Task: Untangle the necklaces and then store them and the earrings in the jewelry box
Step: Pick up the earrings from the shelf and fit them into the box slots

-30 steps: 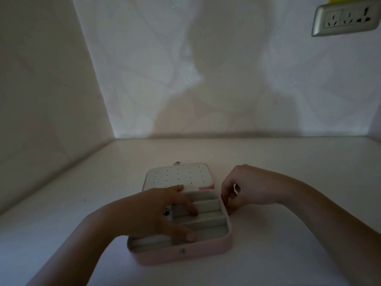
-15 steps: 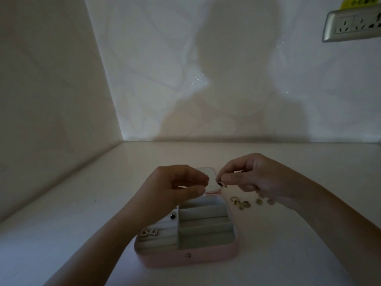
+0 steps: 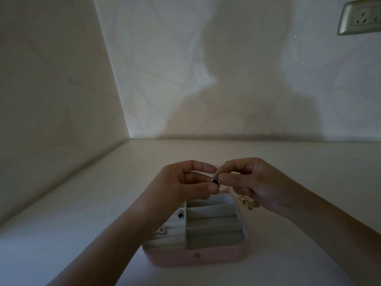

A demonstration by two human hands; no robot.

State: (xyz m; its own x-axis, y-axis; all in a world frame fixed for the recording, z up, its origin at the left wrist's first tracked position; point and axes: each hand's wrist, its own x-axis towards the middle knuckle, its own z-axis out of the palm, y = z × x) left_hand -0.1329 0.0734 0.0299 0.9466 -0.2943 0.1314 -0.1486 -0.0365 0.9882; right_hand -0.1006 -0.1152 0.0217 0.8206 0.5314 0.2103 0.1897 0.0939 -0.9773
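Left hand (image 3: 183,184): your thumb and fingers pinch a small dark round earring (image 3: 215,182).
Right hand (image 3: 255,180): your fingertips pinch the same earring; hands together above the box.
Jewelry box (image 3: 198,260): open on the table (image 3: 82,223), below your hands.
Gold earrings (image 3: 248,203): loose on the table, just right of the box.

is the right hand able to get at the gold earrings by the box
Probably, once freed: the gold earrings lie uncovered on the table just below the right hand, beside the box, but it and the left hand pinch a small earring.
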